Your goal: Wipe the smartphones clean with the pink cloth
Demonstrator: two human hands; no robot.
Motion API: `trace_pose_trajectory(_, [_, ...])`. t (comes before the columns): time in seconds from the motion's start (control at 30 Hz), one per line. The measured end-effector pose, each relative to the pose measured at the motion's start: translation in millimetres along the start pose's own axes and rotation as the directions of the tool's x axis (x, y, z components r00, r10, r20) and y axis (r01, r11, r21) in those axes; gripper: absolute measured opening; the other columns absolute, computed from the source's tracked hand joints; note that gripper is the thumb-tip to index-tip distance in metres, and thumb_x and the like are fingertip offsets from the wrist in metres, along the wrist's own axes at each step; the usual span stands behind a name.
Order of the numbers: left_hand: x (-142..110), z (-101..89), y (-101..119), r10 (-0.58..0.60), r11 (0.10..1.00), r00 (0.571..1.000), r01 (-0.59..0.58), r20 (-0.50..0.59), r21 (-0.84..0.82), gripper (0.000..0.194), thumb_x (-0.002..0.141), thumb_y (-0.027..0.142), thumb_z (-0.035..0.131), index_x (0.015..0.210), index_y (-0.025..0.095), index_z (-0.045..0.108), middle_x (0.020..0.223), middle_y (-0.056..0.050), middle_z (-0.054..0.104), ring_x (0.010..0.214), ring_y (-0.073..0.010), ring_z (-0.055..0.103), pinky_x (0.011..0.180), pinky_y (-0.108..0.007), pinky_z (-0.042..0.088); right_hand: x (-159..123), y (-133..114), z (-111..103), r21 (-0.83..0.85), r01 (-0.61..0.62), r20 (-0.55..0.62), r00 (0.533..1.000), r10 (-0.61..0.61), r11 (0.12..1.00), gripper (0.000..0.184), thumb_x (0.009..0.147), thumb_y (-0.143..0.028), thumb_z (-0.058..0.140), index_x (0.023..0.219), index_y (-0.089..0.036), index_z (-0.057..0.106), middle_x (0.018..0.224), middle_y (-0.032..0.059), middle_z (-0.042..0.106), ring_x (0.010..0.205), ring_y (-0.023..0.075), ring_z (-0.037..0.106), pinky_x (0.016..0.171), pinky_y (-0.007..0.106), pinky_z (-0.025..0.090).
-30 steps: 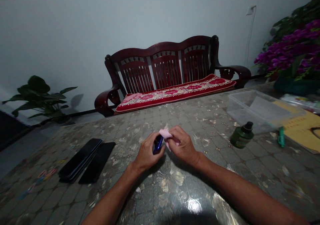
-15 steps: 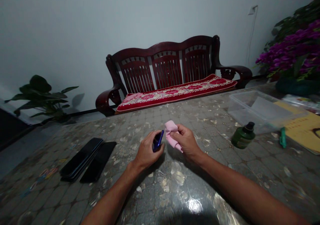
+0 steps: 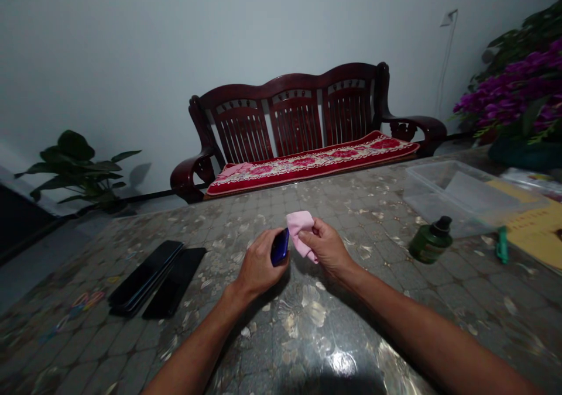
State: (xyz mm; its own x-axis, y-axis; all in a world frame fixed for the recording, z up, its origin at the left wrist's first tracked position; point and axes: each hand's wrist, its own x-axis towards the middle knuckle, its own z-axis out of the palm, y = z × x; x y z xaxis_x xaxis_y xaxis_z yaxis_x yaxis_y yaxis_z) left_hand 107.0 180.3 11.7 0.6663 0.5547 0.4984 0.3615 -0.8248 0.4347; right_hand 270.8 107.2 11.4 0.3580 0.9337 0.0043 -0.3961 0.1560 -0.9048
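My left hand [image 3: 260,264] is closed around a blue phone [image 3: 280,247], held tilted above the table, with part of it hidden by my fingers. In my right hand [image 3: 328,247] a folded pink cloth [image 3: 300,229] is pinched between thumb and fingers. The cloth's left edge is right by the phone's upper edge; whether they touch I cannot tell. To the left of my hands, a stack of dark phones [image 3: 144,278] lies on the table, and another black phone [image 3: 174,284] lies flat beside it.
On the patterned tabletop [image 3: 302,354], a green bottle [image 3: 430,241] stands at right. Behind it are a clear plastic box [image 3: 456,202], a green pen-like object [image 3: 501,245] and a yellow booklet [image 3: 538,231]. A wooden bench [image 3: 294,108] stands beyond the table.
The phone has turned in my left hand, so more of its flat blue face shows. The cloth has shifted slightly left, closer to the phone's edge.
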Motion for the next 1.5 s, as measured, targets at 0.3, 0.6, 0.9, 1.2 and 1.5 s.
trace_pose_trajectory(0.3, [-2.0,1.5,-0.2,-0.021,1.000,0.999,0.021,0.039,-0.006,0.048,0.075,0.020,0.061,0.123,0.018,0.058,0.113,-0.010,0.068,0.103,-0.0275,0.065,0.094,-0.044,0.053,-11.2,11.6,-0.9,-0.346,0.421,0.128,0.906,-0.403,0.838,0.009,0.080,-0.026,0.070,0.081,-0.021,0.077,0.080,0.0007,0.058,0.071,0.0142,0.057,0.057,0.024,0.047])
trace_pose_trajectory(0.6, [-2.5,3.9,-1.5,-0.041,0.999,0.997,0.039,0.067,0.028,0.049,0.073,0.018,0.060,0.122,0.019,0.058,0.111,-0.010,0.068,0.103,-0.0285,0.064,0.093,-0.045,0.053,-8.4,11.0,-6.2,-0.519,0.580,0.257,0.807,-0.532,0.628,0.015,0.087,-0.015,0.063,0.088,-0.022,0.076,0.081,0.0013,0.060,0.077,0.0152,0.060,0.070,0.026,0.049])
trace_pose_trajectory(0.9, [-5.6,7.4,-9.1,0.017,0.999,0.993,-0.021,0.117,0.034,0.044,0.074,0.017,0.061,0.118,0.017,0.060,0.110,-0.012,0.068,0.104,-0.0295,0.065,0.093,-0.045,0.054,-18.8,10.3,-11.8,-0.475,0.722,0.466,0.691,-0.552,0.503,0.010,0.082,-0.014,0.060,0.079,-0.019,0.068,0.075,0.0021,0.057,0.071,0.0163,0.055,0.065,0.028,0.046])
trace_pose_trajectory(1.2, [-9.0,12.6,-5.6,0.294,0.946,0.925,-0.317,0.240,0.063,0.056,0.074,0.007,0.057,0.129,0.019,0.055,0.117,-0.014,0.068,0.108,-0.0282,0.065,0.096,-0.044,0.053,9.3,2.8,-34.5,-0.120,0.005,-0.173,0.984,-0.026,0.993,0.036,0.061,-0.043,0.079,0.080,-0.015,0.067,0.059,-0.0019,0.059,0.048,0.0108,0.047,0.043,0.022,0.033])
trace_pose_trajectory(1.5, [-6.7,24.5,-1.5,0.586,0.807,0.795,-0.590,0.156,-0.025,0.034,0.102,0.016,0.046,0.136,0.015,0.051,0.122,-0.014,0.070,0.116,-0.0206,0.065,0.102,-0.039,0.052,10.3,20.0,-39.3,-0.134,-0.148,-0.032,0.989,0.145,0.980,0.039,0.058,-0.036,0.080,0.086,-0.013,0.068,0.068,0.0004,0.066,0.056,0.0116,0.054,0.050,0.022,0.038])
